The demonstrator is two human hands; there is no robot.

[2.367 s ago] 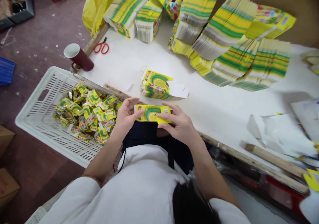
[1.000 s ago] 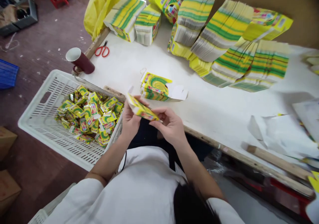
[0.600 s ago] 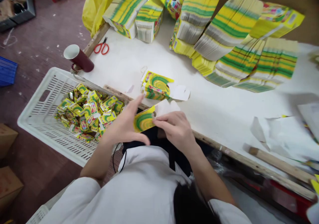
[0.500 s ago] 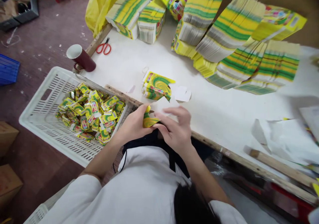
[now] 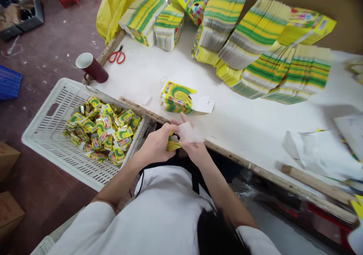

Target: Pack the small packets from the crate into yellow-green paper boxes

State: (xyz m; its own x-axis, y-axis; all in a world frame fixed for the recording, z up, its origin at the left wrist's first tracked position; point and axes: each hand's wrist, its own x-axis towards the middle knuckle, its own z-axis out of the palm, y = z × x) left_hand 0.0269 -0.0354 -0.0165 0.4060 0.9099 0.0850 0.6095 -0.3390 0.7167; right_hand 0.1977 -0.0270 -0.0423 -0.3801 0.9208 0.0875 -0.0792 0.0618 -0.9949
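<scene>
My left hand (image 5: 155,143) is closed around a small yellow-and-green carton (image 5: 173,146), held at the table's front edge. From the carton's right end stretches a white flap (image 5: 191,133). My right hand (image 5: 197,152) has this flap between its thumb and fingers; the fingertips show above it, partly blurred. Just beyond both hands, a small pile of flat printed cartons (image 5: 178,96) lies on the white table, with a white flap pointing right.
A white basket (image 5: 42,139) of small yellow cartons (image 5: 107,122) stands left. Behind it are a maroon mug (image 5: 96,70) and red-handled scissors (image 5: 117,55). Tall stacks of flat cartons (image 5: 255,32) line the table's back. A wooden bar (image 5: 314,183) lies right.
My right hand has turned and shifted slightly, its fingers passing behind the carton's white flap. My left hand keeps the carton at nearly the same spot. The view has shifted a little.
</scene>
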